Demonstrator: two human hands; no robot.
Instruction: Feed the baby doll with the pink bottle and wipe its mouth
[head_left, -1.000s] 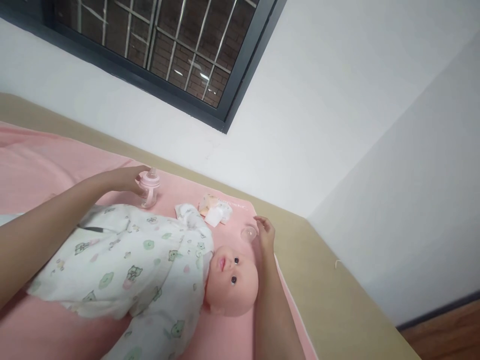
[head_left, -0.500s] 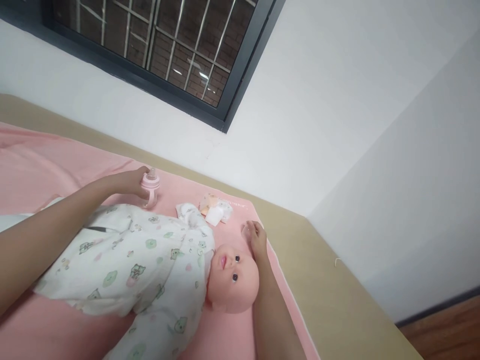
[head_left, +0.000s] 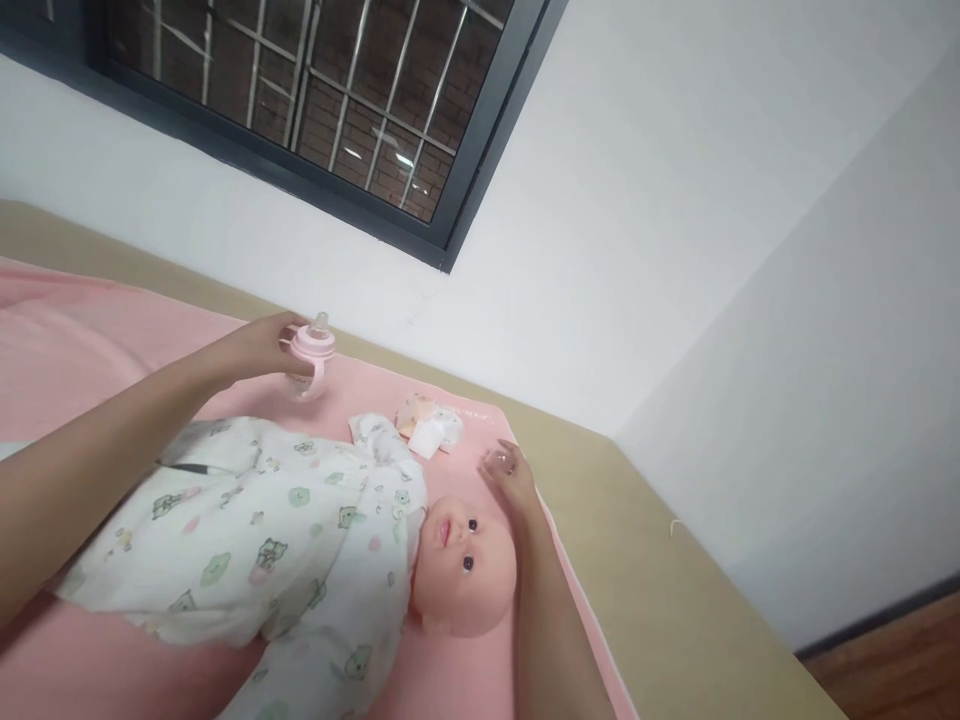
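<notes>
Past the doll's body, my left hand (head_left: 274,345) is closed round a baby bottle (head_left: 311,350) with a pink collar, pink handles and a clear teat pointing up. My right hand (head_left: 514,475) is curled round a small clear cap (head_left: 501,461), beyond the doll's head. Between my arms a baby doll (head_left: 469,565) lies on its back, its head to the right. It wears a white suit (head_left: 300,520) printed with green and pink figures. My left forearm passes above the suit.
A pink blanket (head_left: 82,330) lies under the doll on a tan surface (head_left: 637,560). Near the doll's sleeve sits an opened soft pack of wipes or tissues (head_left: 429,425). Behind stand a white wall (head_left: 637,200) and a dark-framed, barred window (head_left: 442,240).
My left hand has lifted the bottle slightly and shifted it right. My right hand has turned, so the clear cap shows more plainly in its fingers. The doll stays in place.
</notes>
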